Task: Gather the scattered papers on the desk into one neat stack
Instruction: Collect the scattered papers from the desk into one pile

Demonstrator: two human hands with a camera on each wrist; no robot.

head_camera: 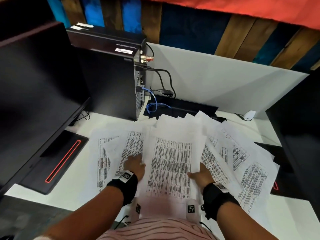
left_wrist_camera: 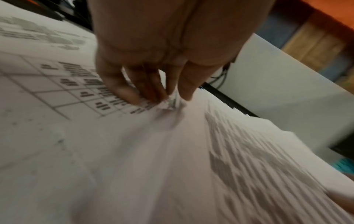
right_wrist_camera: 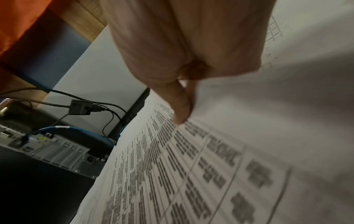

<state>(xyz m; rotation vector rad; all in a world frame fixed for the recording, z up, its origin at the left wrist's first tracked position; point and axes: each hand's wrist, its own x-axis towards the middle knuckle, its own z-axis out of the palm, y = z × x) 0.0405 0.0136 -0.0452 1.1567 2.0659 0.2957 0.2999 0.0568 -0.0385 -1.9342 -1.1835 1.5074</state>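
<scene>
Printed sheets with tables lie fanned over the white desk (head_camera: 76, 184). A middle sheaf of papers (head_camera: 171, 160) sits between my two hands. My left hand (head_camera: 136, 164) is at its left edge; in the left wrist view the left hand's fingers (left_wrist_camera: 153, 94) pinch a crumpled bit of paper (left_wrist_camera: 134, 151). My right hand (head_camera: 200, 174) holds the sheaf's right edge, thumb on top and fingers hidden under the sheets. The right wrist view shows one digit of my right hand (right_wrist_camera: 182, 109) pressing on the printed sheet (right_wrist_camera: 191, 166). Loose papers spread to the left (head_camera: 103, 153) and to the right (head_camera: 242, 161).
A black monitor (head_camera: 34, 84) and its stand base (head_camera: 57, 163) fill the left side. A computer tower (head_camera: 110, 75) with cables (head_camera: 155, 104) stands behind the papers. Another dark screen (head_camera: 297, 127) is at the right, and a white partition (head_camera: 216, 80) closes the back.
</scene>
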